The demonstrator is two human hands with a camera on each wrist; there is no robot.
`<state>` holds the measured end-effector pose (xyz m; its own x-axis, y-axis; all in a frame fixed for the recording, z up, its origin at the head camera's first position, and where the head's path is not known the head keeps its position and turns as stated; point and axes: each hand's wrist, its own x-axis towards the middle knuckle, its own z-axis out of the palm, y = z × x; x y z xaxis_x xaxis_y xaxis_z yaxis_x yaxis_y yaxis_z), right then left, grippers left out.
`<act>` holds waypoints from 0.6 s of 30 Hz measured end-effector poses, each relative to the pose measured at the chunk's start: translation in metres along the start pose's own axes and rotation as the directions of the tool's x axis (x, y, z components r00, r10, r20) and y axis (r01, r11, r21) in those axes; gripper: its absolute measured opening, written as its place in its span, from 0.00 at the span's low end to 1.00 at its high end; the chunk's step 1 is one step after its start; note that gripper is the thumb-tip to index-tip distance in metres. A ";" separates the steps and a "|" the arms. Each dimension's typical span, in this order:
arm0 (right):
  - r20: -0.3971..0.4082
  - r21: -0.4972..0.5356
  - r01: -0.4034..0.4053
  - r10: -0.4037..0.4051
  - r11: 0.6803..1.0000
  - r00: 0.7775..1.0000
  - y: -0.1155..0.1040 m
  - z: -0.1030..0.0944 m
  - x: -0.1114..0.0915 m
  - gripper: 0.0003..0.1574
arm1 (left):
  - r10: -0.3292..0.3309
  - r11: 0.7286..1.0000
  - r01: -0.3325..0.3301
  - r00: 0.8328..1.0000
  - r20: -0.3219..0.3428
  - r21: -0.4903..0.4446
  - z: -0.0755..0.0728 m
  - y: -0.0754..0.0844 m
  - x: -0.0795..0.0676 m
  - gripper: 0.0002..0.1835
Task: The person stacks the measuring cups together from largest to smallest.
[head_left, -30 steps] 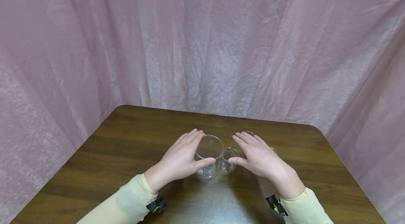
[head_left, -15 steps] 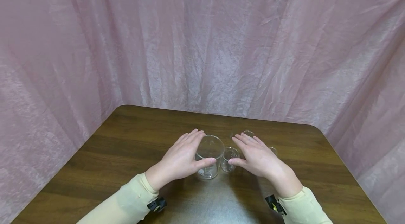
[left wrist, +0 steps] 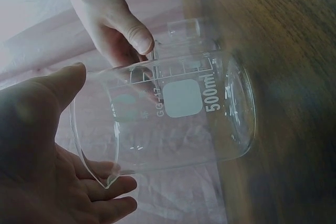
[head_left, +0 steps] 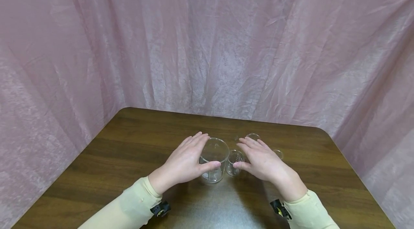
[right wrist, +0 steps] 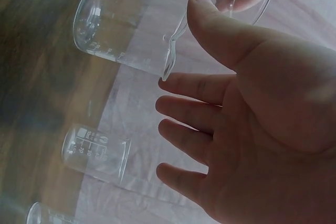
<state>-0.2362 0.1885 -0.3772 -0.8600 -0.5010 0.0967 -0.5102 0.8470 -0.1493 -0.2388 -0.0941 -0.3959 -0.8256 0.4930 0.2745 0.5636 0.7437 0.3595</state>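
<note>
A large clear glass beaker [head_left: 215, 151], marked 500ml in the left wrist view, stands upright on the table. My left hand [head_left: 185, 162] is held around its rim, thumb on the near side and fingers on the far side, all loosely extended. Whether the skin touches the glass I cannot tell. Beside the large beaker on the right stands a smaller beaker [right wrist: 121, 32]. Around its rim is my right hand [head_left: 263, 162], palm and straight, spread fingers visible in the right wrist view; its thumb lies close to the rim.
Two more small beakers stand past the right hand: one behind its fingers [head_left: 253, 136], one farther right [head_left: 279, 153], partly hidden by the hand. The brown wooden table [head_left: 139, 132] has rounded far corners. A pink curtain [head_left: 207, 49] hangs behind and at both sides.
My right hand has drifted very slightly left, and a bit more of the beakers behind it shows. The left hand and the large beaker stay in place.
</note>
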 end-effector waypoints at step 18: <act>0.003 0.024 0.022 -0.022 0.999 1.000 -0.003 0.003 0.000 0.37 | -0.004 1.000 0.004 1.000 -0.009 0.003 0.001 0.001 -0.001 0.51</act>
<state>-0.2353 0.1857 -0.3796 -0.8488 -0.5198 0.0972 -0.5287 0.8315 -0.1706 -0.2372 -0.0932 -0.3965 -0.8273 0.4861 0.2815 0.5605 0.7469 0.3578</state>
